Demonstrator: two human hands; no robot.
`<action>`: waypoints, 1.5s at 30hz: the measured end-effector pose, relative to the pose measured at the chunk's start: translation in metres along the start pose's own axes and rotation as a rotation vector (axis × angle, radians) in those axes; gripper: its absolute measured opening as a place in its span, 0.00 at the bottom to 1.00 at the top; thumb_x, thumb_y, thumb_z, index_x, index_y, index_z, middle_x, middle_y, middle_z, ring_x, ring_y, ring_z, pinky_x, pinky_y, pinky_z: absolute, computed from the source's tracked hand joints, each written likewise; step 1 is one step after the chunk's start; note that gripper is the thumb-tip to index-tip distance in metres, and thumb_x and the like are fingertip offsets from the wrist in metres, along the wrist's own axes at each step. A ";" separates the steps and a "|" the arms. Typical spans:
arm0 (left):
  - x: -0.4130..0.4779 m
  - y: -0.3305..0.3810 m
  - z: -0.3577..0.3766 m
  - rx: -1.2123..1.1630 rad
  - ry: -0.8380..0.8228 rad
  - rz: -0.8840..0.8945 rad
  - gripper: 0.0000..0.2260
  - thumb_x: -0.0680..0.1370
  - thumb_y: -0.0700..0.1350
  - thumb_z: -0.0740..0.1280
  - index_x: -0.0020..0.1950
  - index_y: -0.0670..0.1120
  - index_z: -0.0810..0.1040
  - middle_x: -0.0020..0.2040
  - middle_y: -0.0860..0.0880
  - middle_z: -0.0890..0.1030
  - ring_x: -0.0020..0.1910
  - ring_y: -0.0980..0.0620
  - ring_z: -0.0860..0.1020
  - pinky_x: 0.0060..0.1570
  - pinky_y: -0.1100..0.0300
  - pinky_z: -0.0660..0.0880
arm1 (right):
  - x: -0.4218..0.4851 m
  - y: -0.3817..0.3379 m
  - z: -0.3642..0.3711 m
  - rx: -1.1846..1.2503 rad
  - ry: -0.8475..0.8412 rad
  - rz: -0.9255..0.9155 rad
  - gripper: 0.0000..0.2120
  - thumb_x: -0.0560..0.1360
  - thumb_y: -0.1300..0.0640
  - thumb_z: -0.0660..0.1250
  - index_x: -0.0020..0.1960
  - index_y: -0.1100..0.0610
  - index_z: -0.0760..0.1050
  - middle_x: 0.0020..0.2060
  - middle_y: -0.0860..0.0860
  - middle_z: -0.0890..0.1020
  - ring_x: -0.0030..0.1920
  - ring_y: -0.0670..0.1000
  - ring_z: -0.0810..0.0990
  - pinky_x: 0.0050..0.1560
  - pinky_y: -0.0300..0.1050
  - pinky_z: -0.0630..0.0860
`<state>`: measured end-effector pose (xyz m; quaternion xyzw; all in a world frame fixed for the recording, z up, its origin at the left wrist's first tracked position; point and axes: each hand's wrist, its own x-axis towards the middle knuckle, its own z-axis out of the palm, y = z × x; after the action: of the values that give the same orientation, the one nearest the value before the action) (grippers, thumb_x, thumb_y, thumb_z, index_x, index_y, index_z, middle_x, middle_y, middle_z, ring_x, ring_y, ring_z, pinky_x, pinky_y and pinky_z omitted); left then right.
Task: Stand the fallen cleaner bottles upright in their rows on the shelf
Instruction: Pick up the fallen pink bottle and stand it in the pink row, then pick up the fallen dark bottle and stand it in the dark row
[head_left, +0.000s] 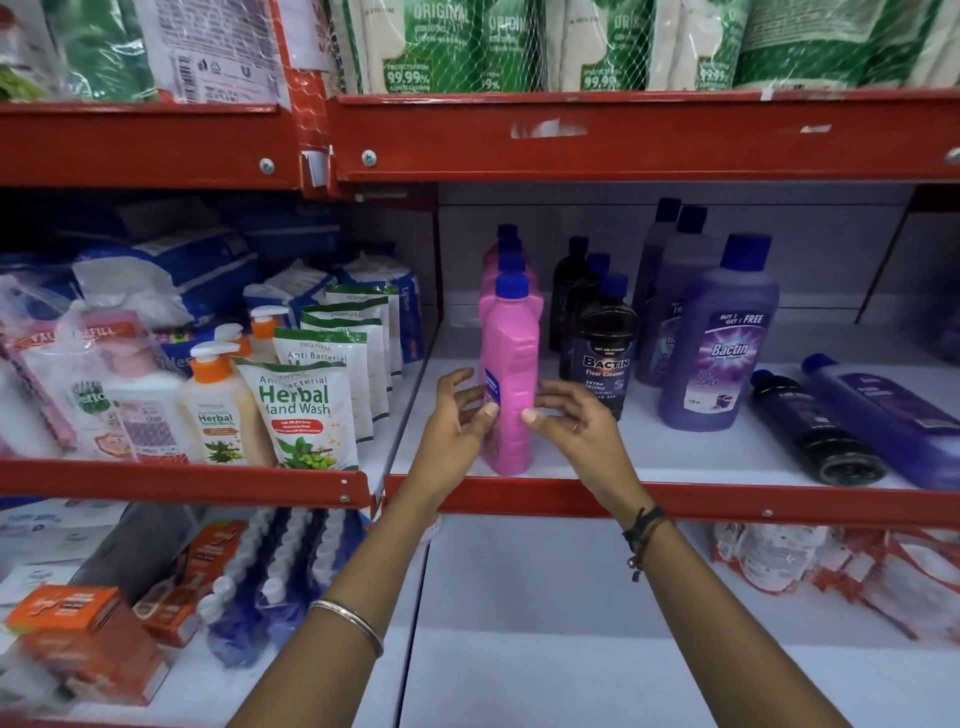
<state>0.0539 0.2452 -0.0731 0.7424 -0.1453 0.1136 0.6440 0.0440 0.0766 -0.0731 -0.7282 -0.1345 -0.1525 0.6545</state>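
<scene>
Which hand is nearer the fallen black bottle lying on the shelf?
Right. The right hand is at the front pink bottle, with the fallen black bottle off to its right. The left hand is on the pink bottle's far side, farther away.

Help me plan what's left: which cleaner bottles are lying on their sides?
Two at the right end: the black bottle and the purple bottle beside it. Every other bottle stands upright.

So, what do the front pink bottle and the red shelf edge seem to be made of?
Front pink bottle: likely opaque moulded plastic, with a soft sheen and moulded ridges. Red shelf edge: probably painted metal, glossy, fixed with screws, paint chipped on the beam above.
</scene>
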 end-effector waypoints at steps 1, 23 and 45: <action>0.000 -0.001 0.000 0.024 0.012 0.010 0.23 0.77 0.45 0.65 0.69 0.51 0.60 0.61 0.47 0.75 0.58 0.52 0.76 0.56 0.52 0.77 | 0.000 0.000 0.000 0.004 0.000 0.013 0.22 0.68 0.55 0.75 0.59 0.57 0.74 0.53 0.52 0.83 0.52 0.44 0.82 0.53 0.41 0.79; -0.033 0.026 0.064 0.347 0.566 0.427 0.15 0.75 0.41 0.63 0.61 0.45 0.69 0.60 0.44 0.70 0.61 0.53 0.68 0.61 0.66 0.67 | -0.006 -0.019 -0.042 -0.118 0.051 0.022 0.15 0.76 0.62 0.64 0.63 0.61 0.75 0.57 0.52 0.81 0.55 0.47 0.79 0.56 0.32 0.73; 0.041 0.041 0.337 0.265 -0.246 -0.268 0.19 0.77 0.45 0.65 0.64 0.38 0.68 0.59 0.36 0.78 0.58 0.39 0.77 0.57 0.50 0.74 | -0.001 0.002 -0.289 -0.913 0.219 0.472 0.13 0.75 0.63 0.58 0.56 0.69 0.73 0.55 0.69 0.79 0.55 0.66 0.77 0.50 0.51 0.73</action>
<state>0.0709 -0.0963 -0.0697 0.8414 -0.1067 -0.0461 0.5277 0.0310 -0.2106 -0.0476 -0.9296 0.1826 -0.1193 0.2972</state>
